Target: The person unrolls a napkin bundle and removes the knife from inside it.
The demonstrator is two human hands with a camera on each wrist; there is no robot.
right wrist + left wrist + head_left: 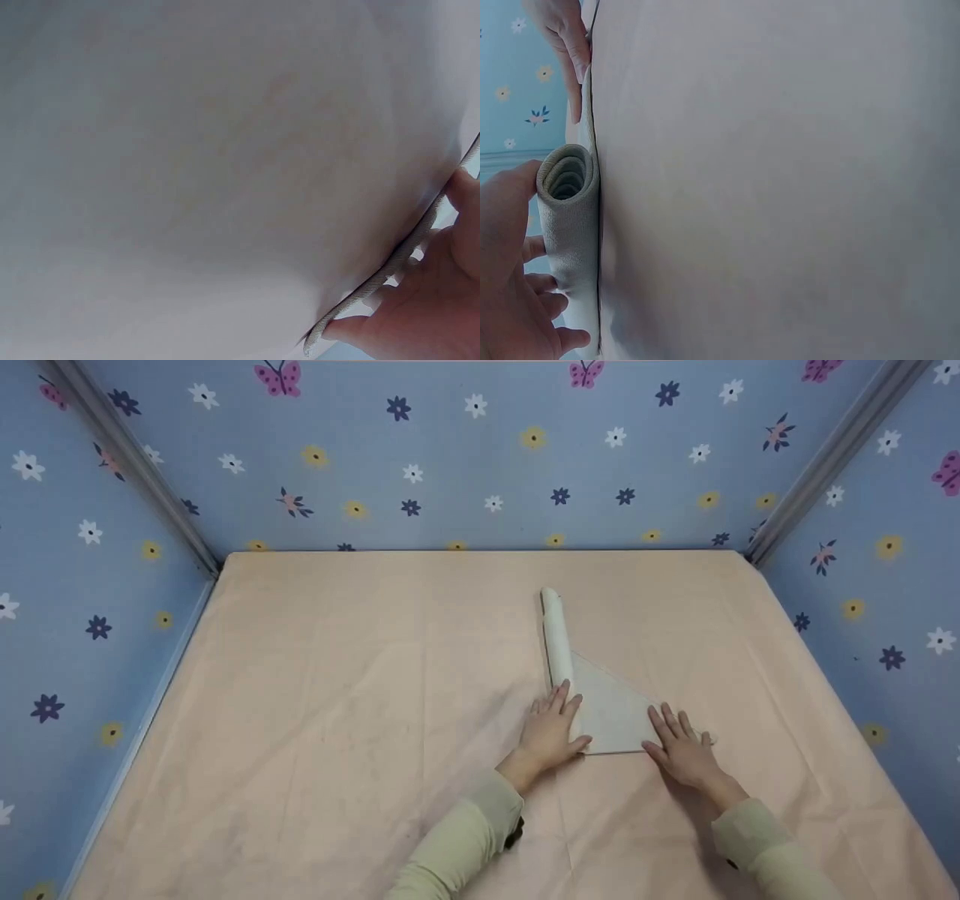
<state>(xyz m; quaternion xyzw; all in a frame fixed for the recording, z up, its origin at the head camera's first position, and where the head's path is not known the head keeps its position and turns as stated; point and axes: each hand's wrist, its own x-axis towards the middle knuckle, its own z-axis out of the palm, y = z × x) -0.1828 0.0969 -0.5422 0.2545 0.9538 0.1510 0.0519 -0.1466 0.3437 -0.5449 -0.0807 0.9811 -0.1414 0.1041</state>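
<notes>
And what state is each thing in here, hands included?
Pale cloth: partly rolled up; the rest lies flat, tapering toward the right.
Roll: coiled layers show at its near end.
Left hand: rests on the roll.
Right hand: rests on the flat part's right end.
Peach covering: spread out, creased.

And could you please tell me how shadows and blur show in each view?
Head: soft shadow beside the right sleeve; left wrist: fabric fairly sharp, sheet hazy; right wrist: sheet hazy too, dark shadow along the fabric's edge.
</notes>
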